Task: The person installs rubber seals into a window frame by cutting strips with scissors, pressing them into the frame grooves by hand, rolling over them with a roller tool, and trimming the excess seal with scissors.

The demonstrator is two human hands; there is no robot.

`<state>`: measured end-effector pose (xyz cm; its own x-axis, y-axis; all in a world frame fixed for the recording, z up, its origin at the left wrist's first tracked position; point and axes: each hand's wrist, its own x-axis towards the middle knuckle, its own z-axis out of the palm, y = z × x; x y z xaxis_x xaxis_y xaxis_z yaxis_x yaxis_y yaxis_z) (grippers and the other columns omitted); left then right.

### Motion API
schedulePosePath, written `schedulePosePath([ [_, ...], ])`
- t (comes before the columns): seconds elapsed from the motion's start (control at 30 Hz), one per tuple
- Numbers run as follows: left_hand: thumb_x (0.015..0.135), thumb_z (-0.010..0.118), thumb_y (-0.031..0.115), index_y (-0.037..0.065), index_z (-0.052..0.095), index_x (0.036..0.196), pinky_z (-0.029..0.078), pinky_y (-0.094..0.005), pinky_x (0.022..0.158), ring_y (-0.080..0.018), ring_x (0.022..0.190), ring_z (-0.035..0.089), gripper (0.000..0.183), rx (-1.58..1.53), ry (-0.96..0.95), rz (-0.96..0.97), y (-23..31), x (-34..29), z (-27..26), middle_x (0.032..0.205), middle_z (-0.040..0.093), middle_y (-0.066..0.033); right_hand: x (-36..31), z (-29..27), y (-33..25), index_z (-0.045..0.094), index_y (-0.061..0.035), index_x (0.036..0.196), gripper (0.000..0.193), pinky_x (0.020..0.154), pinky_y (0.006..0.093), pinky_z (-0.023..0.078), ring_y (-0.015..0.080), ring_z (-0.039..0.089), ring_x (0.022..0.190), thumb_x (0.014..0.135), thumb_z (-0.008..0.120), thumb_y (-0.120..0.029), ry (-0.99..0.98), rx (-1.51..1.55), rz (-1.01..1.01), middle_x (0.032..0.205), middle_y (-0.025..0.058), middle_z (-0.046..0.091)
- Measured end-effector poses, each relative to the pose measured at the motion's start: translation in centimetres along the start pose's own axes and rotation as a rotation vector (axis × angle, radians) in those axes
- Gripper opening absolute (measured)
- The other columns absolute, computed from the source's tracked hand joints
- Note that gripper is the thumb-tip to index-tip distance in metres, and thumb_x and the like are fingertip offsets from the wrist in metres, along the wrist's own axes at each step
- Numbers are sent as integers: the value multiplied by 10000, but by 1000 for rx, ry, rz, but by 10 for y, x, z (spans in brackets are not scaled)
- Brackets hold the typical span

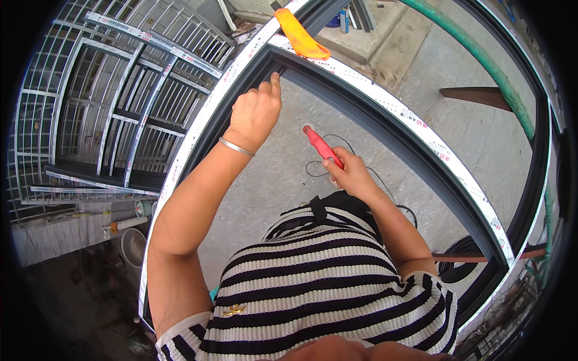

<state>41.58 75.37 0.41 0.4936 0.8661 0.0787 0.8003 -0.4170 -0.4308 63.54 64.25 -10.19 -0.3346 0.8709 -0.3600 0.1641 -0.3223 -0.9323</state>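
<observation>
My left hand point(257, 114) reaches to the far left inner corner of a dark grey window frame point(373, 123) with white printed film along its edges. Its index finger is stretched out and presses into that corner. The other fingers are curled, the thumb is hidden, and nothing shows in the hand. Lower and to the right, my right hand point(354, 175) is closed around a slim red hand tool point(320, 146). The tool's rounded end has a hole and points up and left, over the floor inside the frame. My fingers cover its other end.
An orange cloth-like item point(301, 33) lies over the frame's far corner. Metal grilles and frames point(120, 114) stand at the left. A green hose point(475, 57) curves across the right, above a brown pointed piece point(478, 96). Thin black cord point(379, 180) trails on the concrete floor point(259, 198).
</observation>
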Motion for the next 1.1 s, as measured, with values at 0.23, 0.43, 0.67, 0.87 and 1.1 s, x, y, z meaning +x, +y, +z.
schedulePosePath([
  [0.23,841,528,71,-51,487,1336,554,-326,510,-214,580,677,512,51,-30,21,5,12,3,763,641,-111,-3,1,-2,579,-25,1059,311,481,278,447,116,554,531,931,620,-306,8,-28,14,657,48,578],
  [0.43,851,518,78,-6,458,1382,555,-333,521,-233,586,680,541,9,-46,25,3,17,-2,736,657,-107,-2,-2,8,579,-27,1047,305,471,287,439,117,541,513,931,619,-307,12,-21,38,652,52,577],
  [0.67,873,492,61,-11,464,1373,566,-365,575,-260,655,700,506,-42,-173,-40,0,29,-12,769,697,-151,-4,-3,6,581,-26,1046,300,461,276,422,109,516,484,932,621,-301,38,-6,16,627,40,567],
  [0.87,860,513,73,-20,489,1345,554,-343,538,-242,616,685,494,-6,-22,-41,4,11,2,752,661,-113,-14,-7,13,583,-20,1027,308,455,278,418,107,518,484,931,623,-310,63,-30,13,615,38,563],
  [1.1,838,532,61,-26,498,1334,541,-326,511,-223,563,663,505,-13,34,20,1,7,0,722,623,-90,-11,-6,19,585,-23,1016,309,475,284,427,115,525,487,926,624,-315,52,-15,53,612,37,562],
])
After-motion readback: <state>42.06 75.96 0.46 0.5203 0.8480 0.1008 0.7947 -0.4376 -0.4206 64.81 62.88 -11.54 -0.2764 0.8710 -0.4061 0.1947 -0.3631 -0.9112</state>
